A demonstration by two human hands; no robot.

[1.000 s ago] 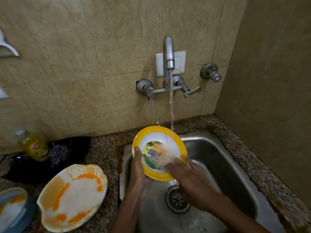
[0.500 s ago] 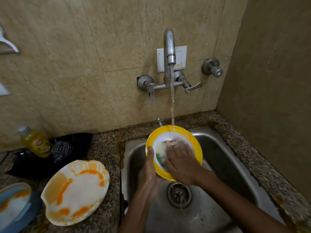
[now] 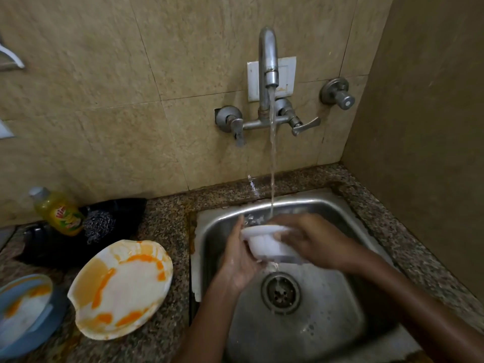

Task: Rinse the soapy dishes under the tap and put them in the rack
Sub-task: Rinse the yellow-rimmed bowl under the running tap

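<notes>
Both hands hold a small bowl (image 3: pixel 264 243) over the steel sink (image 3: pixel 301 323), its white underside facing the camera. The left hand (image 3: pixel 237 260) has a closed grip, fingers curled round the bowl's rim at 9 o'clock. The right hand (image 3: pixel 309 238) lies across the bowl from 3 o'clock, fingers bent over its base. Water from the wall tap (image 3: pixel 268 64) at 12 o'clock lands on the bowl. The drain (image 3: pixel 280 293) sits just below the hands at 6 o'clock. On the granite surface (image 3: pixel 162 226) at 9 o'clock lies an orange-stained white plate (image 3: pixel 120 289). A blue plate (image 3: pixel 23 313) lies further left, and a yellow soap bottle (image 3: pixel 59 212) beside a steel scrubber (image 3: pixel 99 226) at 10 o'clock.
</notes>
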